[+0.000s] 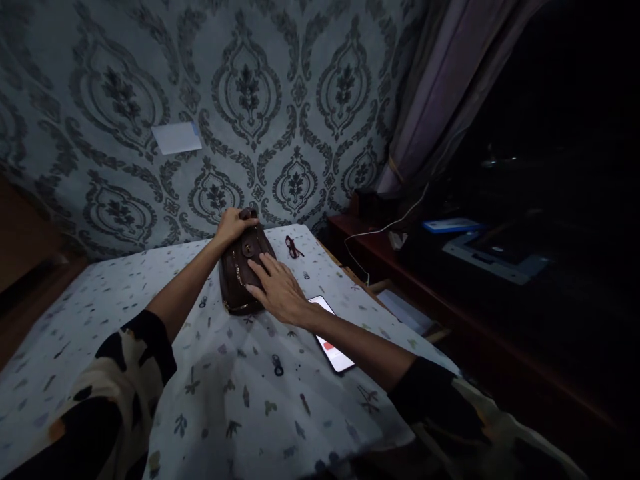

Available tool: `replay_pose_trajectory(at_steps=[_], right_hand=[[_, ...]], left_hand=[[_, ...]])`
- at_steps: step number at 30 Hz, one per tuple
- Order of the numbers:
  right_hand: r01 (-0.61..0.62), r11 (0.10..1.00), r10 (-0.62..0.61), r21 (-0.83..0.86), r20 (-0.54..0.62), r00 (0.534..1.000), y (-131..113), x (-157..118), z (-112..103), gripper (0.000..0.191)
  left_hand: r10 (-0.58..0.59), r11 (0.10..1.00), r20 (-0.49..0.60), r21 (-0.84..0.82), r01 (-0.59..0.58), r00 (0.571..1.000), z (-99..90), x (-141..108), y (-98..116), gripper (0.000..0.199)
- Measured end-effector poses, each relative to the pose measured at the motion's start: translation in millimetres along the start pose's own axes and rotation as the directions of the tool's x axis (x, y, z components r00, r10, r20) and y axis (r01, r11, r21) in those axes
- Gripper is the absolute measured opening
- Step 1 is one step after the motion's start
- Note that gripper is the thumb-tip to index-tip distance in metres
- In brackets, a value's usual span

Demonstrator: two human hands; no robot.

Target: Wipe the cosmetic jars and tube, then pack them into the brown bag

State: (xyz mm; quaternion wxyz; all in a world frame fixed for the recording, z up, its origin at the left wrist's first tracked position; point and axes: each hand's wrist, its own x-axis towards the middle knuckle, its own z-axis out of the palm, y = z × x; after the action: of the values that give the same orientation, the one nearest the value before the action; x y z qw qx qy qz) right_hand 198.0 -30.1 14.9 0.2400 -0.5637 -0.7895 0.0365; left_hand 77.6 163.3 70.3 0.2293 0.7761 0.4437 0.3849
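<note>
A dark brown handbag (231, 277) with a gold clasp and a gold chain lies on the patterned white cloth (215, 373). At its far end, my left hand (233, 225) is closed on the bag's top edge or handle; exactly which part cannot be made out. My right hand (280, 290) rests on the bag's near right side with its fingers spread. A phone (341, 360) with a lit screen lies under my right forearm, which hides part of it. Beyond the bag to the right sits a pair of dark red folded glasses (292, 248).
Behind the cloth-covered surface rises a wall with damask wallpaper (295, 127); a white card or switch plate (177, 138) is on it. A white cable (400, 220) runs over the dark red ledge (370, 243). A blue-edged flat item (453, 225) lies at right, near a curtain (430, 93).
</note>
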Motion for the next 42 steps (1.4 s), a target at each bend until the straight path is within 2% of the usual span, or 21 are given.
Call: replay_pose_trajectory(at_steps=[6,11,14,17,22,27,36,39,42], right_hand=[[-0.007,1.0,0.007,-0.007,-0.013,1.0,-0.3,0.2,0.5,0.058],[0.026,0.997,-0.027,-0.068,-0.021,0.999,-9.5,-1.6,-4.3,0.057],[0.104,0.989,-0.107,-0.108,-0.022,0.994,-12.0,-2.1,-1.3,0.053],[0.147,0.98,-0.152,-0.134,-0.029,0.988,-8.8,-1.6,6.3,0.05],[0.153,0.977,-0.162,-0.149,-0.048,0.986,-3.9,-0.1,13.6,0.048],[0.142,0.98,-0.147,-0.138,-0.031,0.989,-7.0,-0.4,10.4,0.048],[0.137,0.984,-0.14,-0.11,-0.016,0.99,-8.7,0.5,7.6,0.052],[0.129,0.988,-0.13,-0.082,-0.002,0.992,-9.4,-2.0,4.8,0.054],[0.104,0.991,-0.108,-0.082,-0.053,0.993,-6.7,-9.1,3.7,0.053]], left_hand=[[0.04,0.998,0.126,-0.053,-0.034,0.991,-7.3,1.0,-2.5,0.036],[0.056,0.998,0.231,-0.027,-0.051,0.971,-32.9,5.3,-8.3,0.034],[0.047,0.997,0.222,0.056,-0.061,0.974,-49.6,3.5,-15.6,0.027],[0.056,0.989,0.165,0.13,-0.078,0.985,-57.9,-1.0,-20.6,0.024],[0.089,0.975,0.065,0.197,-0.1,0.994,-57.9,-9.2,-19.5,0.013],[0.113,0.972,0.036,0.204,-0.118,0.993,-56.7,-15.9,-17.0,0.013],[0.106,0.979,0.137,0.161,-0.128,0.985,-56.5,-20.0,-14.5,0.022],[0.1,0.977,0.192,0.165,-0.133,0.976,-54.7,-17.9,-6.8,0.02],[0.101,0.973,0.228,0.181,-0.144,0.968,-45.2,-12.4,4.3,0.018]])
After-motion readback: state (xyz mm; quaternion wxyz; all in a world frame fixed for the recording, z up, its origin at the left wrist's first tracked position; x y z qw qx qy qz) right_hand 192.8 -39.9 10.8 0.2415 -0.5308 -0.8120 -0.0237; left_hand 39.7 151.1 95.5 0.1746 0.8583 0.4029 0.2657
